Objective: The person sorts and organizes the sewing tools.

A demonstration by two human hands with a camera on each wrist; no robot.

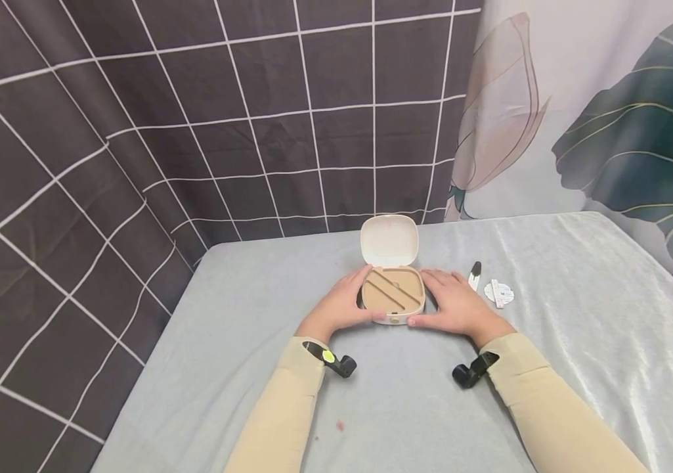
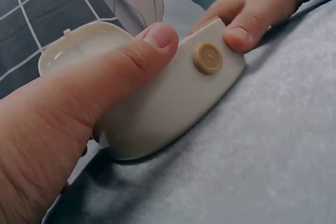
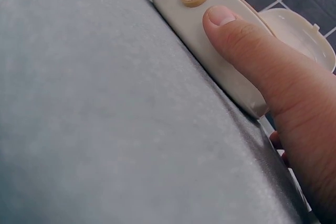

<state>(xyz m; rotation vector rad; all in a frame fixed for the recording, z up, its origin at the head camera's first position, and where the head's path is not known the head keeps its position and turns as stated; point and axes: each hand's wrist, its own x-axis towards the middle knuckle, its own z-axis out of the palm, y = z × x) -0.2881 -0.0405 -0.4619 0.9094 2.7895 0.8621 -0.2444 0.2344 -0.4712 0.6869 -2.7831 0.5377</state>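
Observation:
A cream plastic case sits on the cloth-covered table, its hinged lid raised at the back. Inside is a tan insert with diagonal ridges. My left hand grips the case's left side, thumb across the front wall and fingers around the side. On the opposite side, my right hand holds it the same way. Between the two thumbs a round tan button shows on the front wall. In the right wrist view, my right thumb presses the front of the case beside that button.
Right of the right hand lie a slim white tool with a black tip and a white disc with a strip across it. Dark gridded curtain hangs behind and left; a floral curtain hangs at right.

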